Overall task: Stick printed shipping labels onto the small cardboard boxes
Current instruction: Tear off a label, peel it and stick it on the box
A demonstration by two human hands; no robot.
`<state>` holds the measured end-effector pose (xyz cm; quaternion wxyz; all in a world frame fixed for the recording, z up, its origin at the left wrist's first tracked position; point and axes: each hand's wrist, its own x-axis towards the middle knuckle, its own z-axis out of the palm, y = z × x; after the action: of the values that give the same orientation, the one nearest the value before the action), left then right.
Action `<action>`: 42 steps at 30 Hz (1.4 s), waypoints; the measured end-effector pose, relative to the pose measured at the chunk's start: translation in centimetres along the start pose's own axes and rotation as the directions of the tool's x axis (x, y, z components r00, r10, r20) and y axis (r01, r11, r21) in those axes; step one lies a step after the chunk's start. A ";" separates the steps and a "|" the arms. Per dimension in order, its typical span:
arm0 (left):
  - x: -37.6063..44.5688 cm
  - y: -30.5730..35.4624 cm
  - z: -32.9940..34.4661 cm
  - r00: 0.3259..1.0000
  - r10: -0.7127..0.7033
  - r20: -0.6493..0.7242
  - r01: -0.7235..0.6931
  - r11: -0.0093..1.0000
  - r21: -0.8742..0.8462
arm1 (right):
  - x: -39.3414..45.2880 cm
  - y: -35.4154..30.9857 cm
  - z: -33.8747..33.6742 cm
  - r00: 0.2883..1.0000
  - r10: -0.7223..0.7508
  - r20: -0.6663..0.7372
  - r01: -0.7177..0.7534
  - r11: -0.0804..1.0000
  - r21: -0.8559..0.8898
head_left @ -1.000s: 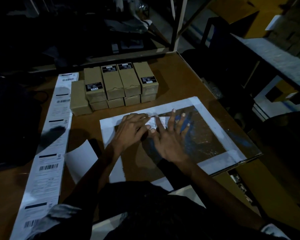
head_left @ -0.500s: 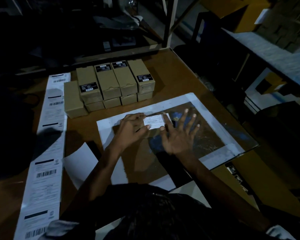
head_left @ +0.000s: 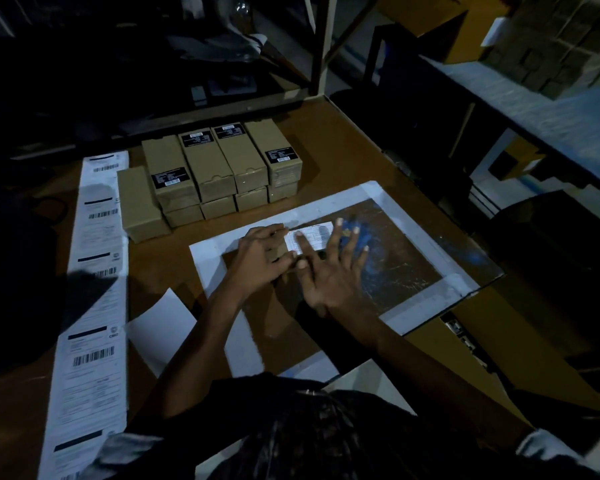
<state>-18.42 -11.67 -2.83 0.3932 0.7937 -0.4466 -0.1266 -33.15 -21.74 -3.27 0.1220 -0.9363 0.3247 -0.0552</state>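
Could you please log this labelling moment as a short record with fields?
left hand: left hand grips a small box on the mat
right hand: right hand, fingers spread, presses the white label onto that box
mat: dark work mat with white border
stack: cardboard boxes behind the mat, some with black labels
label strip: shipping label strip along the table's left side

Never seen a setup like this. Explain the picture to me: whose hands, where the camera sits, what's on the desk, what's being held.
There is no machine: a person wears one camera on the head, looking down at their own hands. The left hand grips a small cardboard box. The right hand, fingers straight, presses a white label onto that box, over a work mat. On the desk behind sit stacked boxes; to the left lies a strip of printed labels.
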 end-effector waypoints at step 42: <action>-7.1 3.2 7.8 0.715 -0.462 -0.524 0.428 0.883 -0.195 | 3.2 11.1 -4.4 0.910 -0.349 0.225 0.067 0.659 0.749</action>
<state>-28.72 -10.86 -6.68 0.4870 0.8671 -0.1045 0.0060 -38.01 -33.03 -1.93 0.5312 -0.8356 0.1374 -0.0260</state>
